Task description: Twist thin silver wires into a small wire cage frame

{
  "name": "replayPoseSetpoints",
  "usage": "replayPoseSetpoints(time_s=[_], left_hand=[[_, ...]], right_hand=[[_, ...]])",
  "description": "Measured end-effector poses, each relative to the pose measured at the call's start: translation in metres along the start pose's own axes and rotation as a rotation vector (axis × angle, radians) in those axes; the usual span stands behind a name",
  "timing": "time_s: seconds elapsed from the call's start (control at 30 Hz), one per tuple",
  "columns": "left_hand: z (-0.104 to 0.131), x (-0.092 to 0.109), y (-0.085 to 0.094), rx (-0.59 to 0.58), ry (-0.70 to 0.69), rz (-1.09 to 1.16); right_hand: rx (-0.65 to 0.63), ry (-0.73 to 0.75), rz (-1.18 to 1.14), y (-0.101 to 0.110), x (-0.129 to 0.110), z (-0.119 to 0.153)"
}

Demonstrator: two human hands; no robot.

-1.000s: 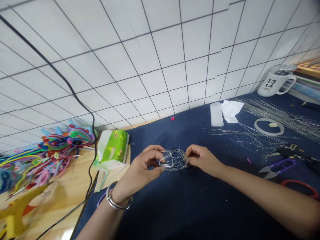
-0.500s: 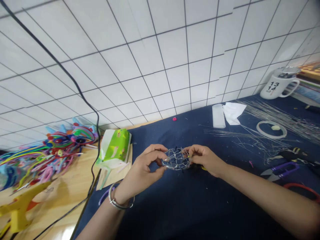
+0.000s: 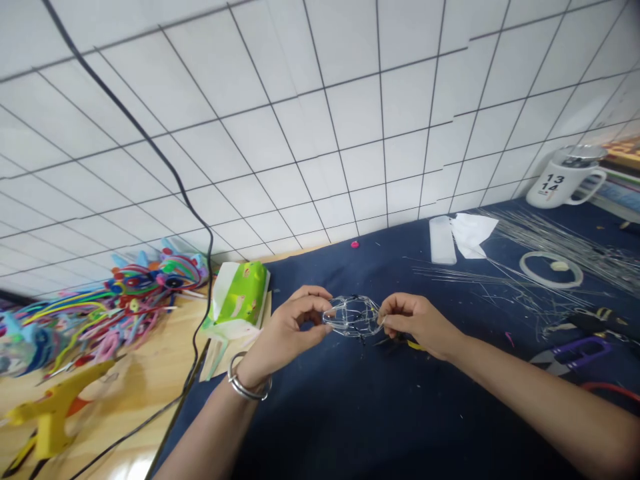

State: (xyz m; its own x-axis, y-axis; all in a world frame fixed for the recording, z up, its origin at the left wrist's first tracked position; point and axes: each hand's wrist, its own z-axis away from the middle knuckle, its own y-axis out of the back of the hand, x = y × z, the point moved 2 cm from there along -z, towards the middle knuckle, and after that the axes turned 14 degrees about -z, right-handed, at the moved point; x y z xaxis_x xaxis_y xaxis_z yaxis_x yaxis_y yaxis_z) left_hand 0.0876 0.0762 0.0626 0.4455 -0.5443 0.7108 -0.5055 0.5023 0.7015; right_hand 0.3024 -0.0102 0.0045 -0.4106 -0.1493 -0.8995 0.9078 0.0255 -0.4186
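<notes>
Between my two hands is a small rounded wire frame [image 3: 354, 316], an open cage of thin silvery wires with dark bits at some crossings. My left hand [image 3: 295, 328], a silver bangle at its wrist, pinches the frame's left end between thumb and fingers. At the opposite end, my right hand [image 3: 420, 323] has its thumb and fingertips closed on the wires. Something yellow and dark, partly hidden, lies on the dark blue cloth [image 3: 360, 413] under my right hand.
Loose wires [image 3: 560, 243], a white coil [image 3: 551, 269] and purple-handled scissors [image 3: 575, 355] lie to the right. A white mug [image 3: 565, 179] stands at the back right. To the left are a green tissue pack [image 3: 241, 293], a yellow glue gun [image 3: 55, 407], colourful fuzzy stems [image 3: 95, 307] and a black cable [image 3: 170, 167].
The wire frame has turned a little, and my right hand has shifted slightly outward along its right end. The whole view has moved a little, so the surroundings sit lower and further right.
</notes>
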Motion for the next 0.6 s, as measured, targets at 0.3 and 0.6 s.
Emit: replayPoseSetpoints(time_s=[0.3,0.6], left_hand=[[-0.002,-0.008,0.007,0.003,-0.054,0.068],[-0.006,-0.014,-0.001,0.031,-0.111,-0.023]], right_hand=[[-0.064,-0.014,0.021,0.001,-0.003,0.000],[0.027,-0.002,0.001,-0.004,0.001,0.000]])
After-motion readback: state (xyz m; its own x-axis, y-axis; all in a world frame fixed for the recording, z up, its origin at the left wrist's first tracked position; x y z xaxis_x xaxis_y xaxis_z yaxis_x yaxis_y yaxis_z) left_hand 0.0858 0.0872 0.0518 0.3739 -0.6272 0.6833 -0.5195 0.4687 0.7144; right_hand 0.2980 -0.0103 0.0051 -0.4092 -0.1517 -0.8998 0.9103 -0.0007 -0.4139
